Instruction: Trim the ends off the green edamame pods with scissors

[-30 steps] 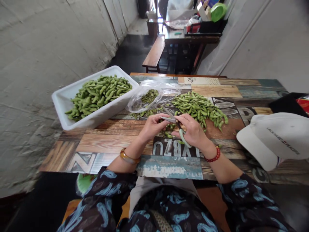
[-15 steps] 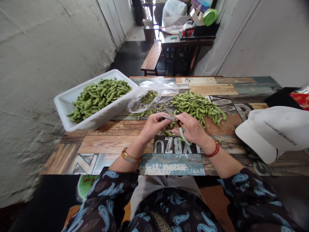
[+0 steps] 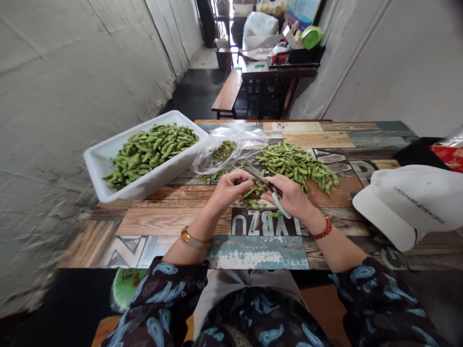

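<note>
My right hand (image 3: 292, 196) is closed around a pair of scissors (image 3: 279, 205) with pale green handles, the blades pointing up and left. Facing it, my left hand (image 3: 230, 189) is pinched, with the green tip of an edamame pod (image 3: 251, 180) just showing at its fingers; the rest is hidden. Beyond my right hand spreads a heap of edamame pods (image 3: 289, 161). A few loose pods and trimmings (image 3: 253, 193) lie below the blades. Past my left hand is a clear plastic bag (image 3: 202, 163) with green scraps (image 3: 223, 150) in it.
A white tub (image 3: 94, 179) piled with edamame pods (image 3: 152, 149) stands at the left. On the right lies a white cap (image 3: 419, 202), with a black item (image 3: 412, 153) behind it. Farther off are a bench (image 3: 228, 91) and a second table (image 3: 278, 72) bearing various things.
The scissor blades and my left fingertips, close together before, are now farther apart. The scissors have swung slightly, handles lower. The whole view has shifted a little upward.
</note>
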Demonstrator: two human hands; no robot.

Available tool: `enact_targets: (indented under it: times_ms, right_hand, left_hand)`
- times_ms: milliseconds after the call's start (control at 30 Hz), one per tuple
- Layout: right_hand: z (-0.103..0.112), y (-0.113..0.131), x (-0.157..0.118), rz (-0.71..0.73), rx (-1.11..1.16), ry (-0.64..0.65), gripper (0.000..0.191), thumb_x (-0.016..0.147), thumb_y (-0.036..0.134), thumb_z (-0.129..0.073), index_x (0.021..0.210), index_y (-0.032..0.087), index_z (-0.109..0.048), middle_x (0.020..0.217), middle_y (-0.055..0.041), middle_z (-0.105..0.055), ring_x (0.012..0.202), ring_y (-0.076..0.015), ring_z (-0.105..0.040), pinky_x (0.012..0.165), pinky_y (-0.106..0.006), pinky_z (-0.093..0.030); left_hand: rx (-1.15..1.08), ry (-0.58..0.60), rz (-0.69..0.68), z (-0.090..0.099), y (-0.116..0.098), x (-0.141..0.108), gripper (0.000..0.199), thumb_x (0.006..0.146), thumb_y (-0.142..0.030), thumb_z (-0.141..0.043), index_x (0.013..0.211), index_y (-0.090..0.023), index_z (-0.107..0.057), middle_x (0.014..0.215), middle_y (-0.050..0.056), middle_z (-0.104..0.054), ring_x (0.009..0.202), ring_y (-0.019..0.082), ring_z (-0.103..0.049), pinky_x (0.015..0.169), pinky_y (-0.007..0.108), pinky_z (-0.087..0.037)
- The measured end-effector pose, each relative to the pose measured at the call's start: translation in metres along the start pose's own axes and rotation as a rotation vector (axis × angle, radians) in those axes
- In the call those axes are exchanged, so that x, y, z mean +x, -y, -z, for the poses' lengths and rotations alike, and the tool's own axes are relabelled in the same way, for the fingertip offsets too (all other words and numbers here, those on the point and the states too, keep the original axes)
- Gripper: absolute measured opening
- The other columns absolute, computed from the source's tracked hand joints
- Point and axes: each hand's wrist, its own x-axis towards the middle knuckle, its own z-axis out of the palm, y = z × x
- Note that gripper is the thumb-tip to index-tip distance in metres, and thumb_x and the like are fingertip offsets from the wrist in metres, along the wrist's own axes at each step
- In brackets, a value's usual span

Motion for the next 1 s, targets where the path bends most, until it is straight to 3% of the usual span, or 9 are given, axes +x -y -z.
enact_targets:
  times_ms: [167,333,533,700,1000]
  right_hand:
    - [-0.002,-0.004,0.0,-0.044,-0.024,-0.126,0.045,0.085,0.047,-0.07,0.119,0.02,-0.06,0.1,-0.01,-0.066,0.089,-0.0253,-0.066,0.077,-0.039,-0.058]
    - [-0.003,-0.003,-0.002,-0.08,0.02,-0.108,0.05,0.084,0.048,-0.071,0.123,0.02,-0.057,0.111,-0.0126,-0.062,0.092,-0.0257,-0.066,0.075,-0.04,-0.06]
    - [-0.005,-0.002,-0.002,-0.081,0.039,-0.049,0.053,0.082,0.047,-0.074,0.124,0.02,-0.055,0.112,-0.0125,-0.06,0.097,-0.0269,-0.065,0.077,-0.042,-0.061]
    - [-0.01,0.002,-0.001,-0.045,0.094,-0.035,0.055,0.081,0.047,-0.074,0.125,0.021,-0.054,0.112,-0.0123,-0.059,0.1,-0.0267,-0.063,0.079,-0.042,-0.062]
    - [-0.01,0.006,0.0,-0.023,0.07,-0.022,0.055,0.082,0.048,-0.073,0.125,0.021,-0.053,0.112,-0.0127,-0.058,0.101,-0.0276,-0.061,0.08,-0.044,-0.061]
  left_hand:
    - [-0.352,-0.082,0.192,0.001,0.001,0.002,0.032,0.064,-0.034,-0.085,0.08,-0.015,-0.065,0.058,-0.006,-0.05,0.045,0.002,-0.036,0.041,0.016,-0.023]
    - [-0.52,-0.095,0.228,-0.001,-0.003,0.002,0.04,0.057,-0.029,-0.089,0.078,-0.015,-0.057,0.062,-0.005,-0.057,0.047,0.002,-0.044,0.041,0.014,-0.028]
    - [-0.562,-0.075,0.271,-0.007,-0.003,0.0,0.043,0.056,-0.028,-0.089,0.079,-0.014,-0.056,0.072,-0.002,-0.066,0.046,0.001,-0.046,0.041,0.012,-0.028]
    - [-0.542,-0.055,0.259,-0.014,0.002,-0.002,0.04,0.058,-0.028,-0.089,0.076,-0.015,-0.056,0.058,-0.006,-0.056,0.045,0.002,-0.045,0.04,0.013,-0.025]
    - [-0.481,-0.028,0.245,-0.018,0.006,-0.001,0.04,0.059,-0.033,-0.088,0.076,-0.015,-0.056,0.056,-0.006,-0.054,0.045,0.003,-0.044,0.04,0.014,-0.023]
